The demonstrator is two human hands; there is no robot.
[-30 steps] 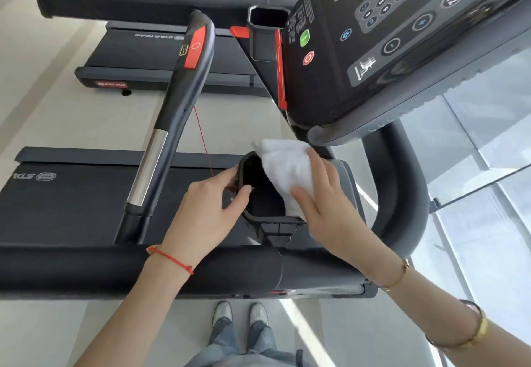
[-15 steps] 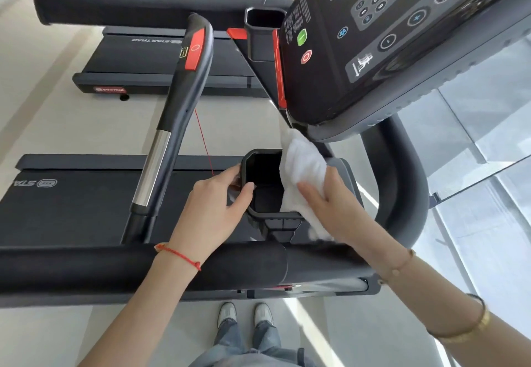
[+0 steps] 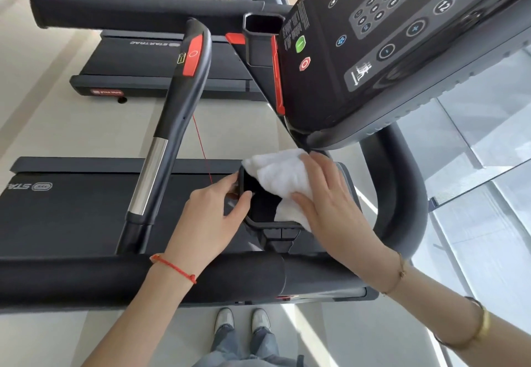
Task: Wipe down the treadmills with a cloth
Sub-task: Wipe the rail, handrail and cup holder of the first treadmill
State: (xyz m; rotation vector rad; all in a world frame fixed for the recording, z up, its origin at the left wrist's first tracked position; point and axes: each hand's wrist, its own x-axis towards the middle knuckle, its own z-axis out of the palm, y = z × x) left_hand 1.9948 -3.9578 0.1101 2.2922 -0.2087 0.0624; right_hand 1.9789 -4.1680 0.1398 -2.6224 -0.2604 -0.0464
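A white cloth (image 3: 280, 178) lies over the right rim of a black cup holder (image 3: 258, 223) on the near treadmill, just below its console (image 3: 388, 45). My right hand (image 3: 330, 203) presses flat on the cloth, fingers spread and nearly straight. My left hand (image 3: 212, 217) grips the holder's left rim, thumb inside the cup and fingers curled round the outside. Part of the cloth hangs into the holder.
A padded black handrail (image 3: 115, 277) runs across in front of me. A grey side grip with a red pad (image 3: 172, 125) rises on the left. The belt deck (image 3: 71, 203) lies below, with a second treadmill (image 3: 143, 65) beyond. A glass wall (image 3: 488, 180) stands on the right.
My right hand has slid the cloth up and left across the holder's rim, toward the console's lower edge. My left hand has kept its grip on the rim.
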